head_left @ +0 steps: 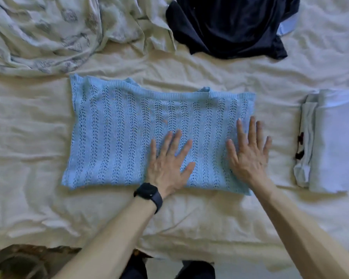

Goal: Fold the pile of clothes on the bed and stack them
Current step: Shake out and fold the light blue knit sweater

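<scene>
Pressing flat on the blue knit top [141, 125], both hands are spread wide w/ straight fingers and hold nothing. The left hand [169, 164], w/ a black watch [149, 193] on its wrist, sits on the near-middle of the knit. The right hand [248, 154] lies at the knit's right edge, and its outer fingers seem to reach past it onto the bed [28, 178].

The knit lies mid-bed, neckline on the far side, in a tidy rectangle. No sleeves show; prob. tucked in, can't confirm.

Done so far: a folded stack [334, 141] sits at the right, well apart from the knit. It has a pale piece on top and at least one more pale piece under it, w/ small dark red bits on its left side. Total count unclear, since the frame cuts the stack off.

In hand: the knit looks approx. half folded and at the smoothing stage. It likely needs another fold, then a move onto the stack.

Left to do: a dark navy garment [230, 27] lies crumpled on the far side, w/ a light blue piece [288, 27] peeking out under its right side. Both are unfolded. A patterned cream cloth [44, 31] lies rumpled at far left; garment or bedding, can't tell.

Overall prob. around mid-task: some pieces stacked, one underway, at least two to go.
</scene>
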